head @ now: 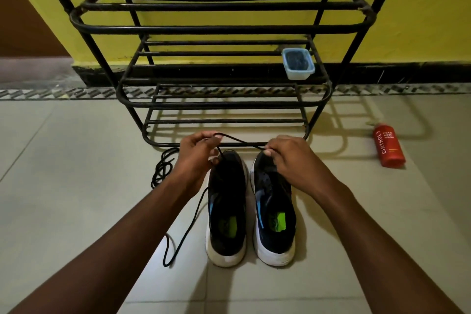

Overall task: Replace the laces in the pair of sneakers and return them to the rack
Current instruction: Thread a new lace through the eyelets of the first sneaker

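Yellow-green far wall (420,7), matt, with a black skirting band (407,72) along its foot. At far left a brown panel (23,20), blurred; door or wall, cannot tell. The floor (76,173) is pale grey tile with thin joints. A border strip (38,93) of dark and light zigzag runs where it meets the wall. A black metal-tube rack (219,29) with tiered barred shelves stands against the wall at centre. Light is dim and warm. The rack's shadow (351,120) falls on the tiles to the right.

You are facing white-soled black sneakers (227,194), a black lace (240,141), a black rack (219,29), a red bottle (388,148) and a yellow wall (420,7)
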